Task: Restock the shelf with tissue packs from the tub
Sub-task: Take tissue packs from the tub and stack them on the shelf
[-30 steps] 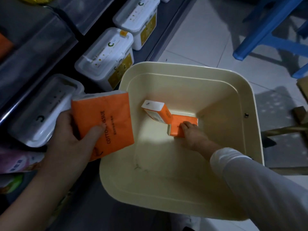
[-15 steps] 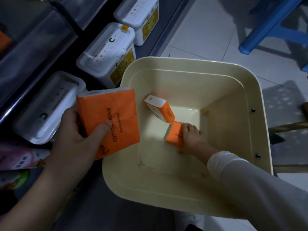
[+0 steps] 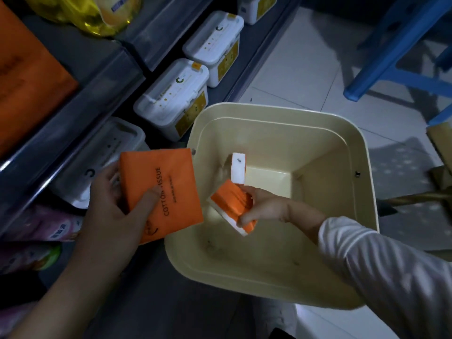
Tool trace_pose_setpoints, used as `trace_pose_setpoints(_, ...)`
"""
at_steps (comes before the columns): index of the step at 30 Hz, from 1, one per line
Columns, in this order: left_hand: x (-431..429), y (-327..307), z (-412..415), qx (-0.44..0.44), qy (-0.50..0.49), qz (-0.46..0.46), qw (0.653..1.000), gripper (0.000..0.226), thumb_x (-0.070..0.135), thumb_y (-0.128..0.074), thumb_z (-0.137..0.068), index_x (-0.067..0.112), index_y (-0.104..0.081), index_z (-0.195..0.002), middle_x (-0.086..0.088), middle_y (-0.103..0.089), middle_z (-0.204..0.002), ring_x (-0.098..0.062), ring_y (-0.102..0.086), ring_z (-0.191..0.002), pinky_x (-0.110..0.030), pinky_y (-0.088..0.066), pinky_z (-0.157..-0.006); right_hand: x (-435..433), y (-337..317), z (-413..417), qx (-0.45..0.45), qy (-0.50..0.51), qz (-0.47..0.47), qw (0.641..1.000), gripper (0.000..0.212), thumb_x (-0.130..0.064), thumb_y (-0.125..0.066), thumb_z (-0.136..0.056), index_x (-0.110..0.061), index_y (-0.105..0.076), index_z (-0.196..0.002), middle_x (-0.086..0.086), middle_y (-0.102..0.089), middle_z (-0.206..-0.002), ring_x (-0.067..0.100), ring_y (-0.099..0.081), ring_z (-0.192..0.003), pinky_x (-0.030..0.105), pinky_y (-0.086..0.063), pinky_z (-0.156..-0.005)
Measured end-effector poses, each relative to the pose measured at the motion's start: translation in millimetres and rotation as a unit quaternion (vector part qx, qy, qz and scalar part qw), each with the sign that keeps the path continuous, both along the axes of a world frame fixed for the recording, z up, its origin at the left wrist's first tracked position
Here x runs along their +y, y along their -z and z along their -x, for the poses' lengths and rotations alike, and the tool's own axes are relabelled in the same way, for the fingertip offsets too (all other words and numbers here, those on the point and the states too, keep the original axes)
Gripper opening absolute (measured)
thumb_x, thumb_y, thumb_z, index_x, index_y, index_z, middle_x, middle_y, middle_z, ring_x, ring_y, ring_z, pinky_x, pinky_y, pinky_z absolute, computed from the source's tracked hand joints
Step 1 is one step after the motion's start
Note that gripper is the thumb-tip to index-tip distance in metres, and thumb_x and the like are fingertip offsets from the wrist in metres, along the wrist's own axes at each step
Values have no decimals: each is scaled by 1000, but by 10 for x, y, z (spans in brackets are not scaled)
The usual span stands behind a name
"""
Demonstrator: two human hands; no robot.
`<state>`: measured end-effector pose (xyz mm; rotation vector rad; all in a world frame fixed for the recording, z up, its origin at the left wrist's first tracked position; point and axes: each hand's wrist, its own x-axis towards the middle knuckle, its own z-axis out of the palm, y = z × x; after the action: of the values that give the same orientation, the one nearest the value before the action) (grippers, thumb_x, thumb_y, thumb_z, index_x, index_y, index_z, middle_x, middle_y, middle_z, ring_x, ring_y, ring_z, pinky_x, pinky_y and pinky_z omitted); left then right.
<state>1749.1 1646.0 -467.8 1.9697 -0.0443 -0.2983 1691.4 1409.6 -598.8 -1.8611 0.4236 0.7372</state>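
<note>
My left hand (image 3: 110, 209) holds a flat orange soft pack printed "COTTON TISSUE" (image 3: 161, 192), thumb across its face and fingers behind. I keep it out over the tub's near-left rim, next to the shelf, so it is ready to go up while my other hand works. My right hand (image 3: 265, 209) is down inside the cream square plastic tub (image 3: 281, 111), fingers and thumb curled round a small orange pack with white ends (image 3: 231, 206). I grip it across its narrow sides and it sits tilted, which I judge suits lifting it past the tub wall. One more small pack (image 3: 238, 168) stands against the far-left inner wall, white end up; I see no others in the tub. The tub sits on the tiled floor just beside the grey store shelf (image 3: 73, 111), so each pack has a short way to travel. White lidded plastic boxes (image 3: 171, 94) fill the lowest tier, and a large orange pack (image 3: 24, 81) lies higher up. I would guess mine belong there.
</note>
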Motion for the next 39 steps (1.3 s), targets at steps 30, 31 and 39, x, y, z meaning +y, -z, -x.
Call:
trace_pose_setpoints(30, 954, -1383, 885, -55, 31, 218, 974, 51, 35, -62, -83, 25, -49, -131, 6, -56, -127, -13, -51, -120, -41, -30, -111, 1377, -2638, 216, -200, 37, -286, 937, 123, 11, -81, -49, -30, -20, -147, 2, -58, -123, 20, -67, -100, 33, -56, -81)
trace_pose_setpoints(31, 1002, -1469, 897, -70, -40, 221, 972, 51, 35, -63, -84, 25, -49, -132, 4, -54, -132, -12, -49, -123, -39, -32, -110, 1423, -2672, 209, -197, 34, -312, 929, 120, 4, -85, -47, -26, -25, -146, 6, -59, -125, 22, -65, -105, 35, -55, -84)
trace_pose_setpoints(39, 1561, -1752, 1114, -79, -125, 150, 978, 39, 47, -71, -65, 29, -64, -98, 12, -55, -70, -10, -50, -60, -62, -42, -59, 1932, -3127, 201, -245, 1, -300, 922, 67, -20, -80, -64, -18, -54, -126, 0, -67, -117, 16, -63, -107, 27, -52, -87)
